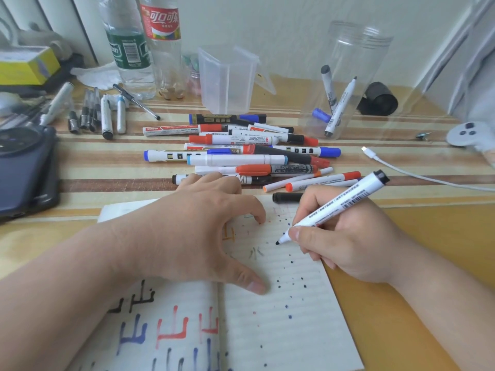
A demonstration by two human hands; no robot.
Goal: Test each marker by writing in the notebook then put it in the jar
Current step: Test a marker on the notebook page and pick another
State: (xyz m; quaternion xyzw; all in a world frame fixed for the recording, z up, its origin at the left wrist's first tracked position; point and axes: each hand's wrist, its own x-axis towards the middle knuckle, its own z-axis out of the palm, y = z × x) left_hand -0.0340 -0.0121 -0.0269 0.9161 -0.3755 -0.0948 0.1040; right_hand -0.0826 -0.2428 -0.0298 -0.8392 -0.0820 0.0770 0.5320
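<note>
An open lined notebook [281,317] lies in front of me, marked with red, blue and black strokes and ink dots. My right hand [345,242] grips a white marker with a black tip [337,207], its uncapped tip just above the right page. My left hand [198,231] rests spread on the notebook, fingers apart, holding nothing. A black cap [286,197] lies just beyond the page. A pile of several red, blue and black markers [249,153] sits behind the notebook. The clear jar [348,76] stands at the back right with three markers inside.
A clear plastic jug [227,79] and two bottles [144,44] stand at the back. More pens [104,113] lie at the left, near a dark phone [24,170]. A white cable [401,170], a game controller [471,135] and a black tape roll [377,99] are at the right.
</note>
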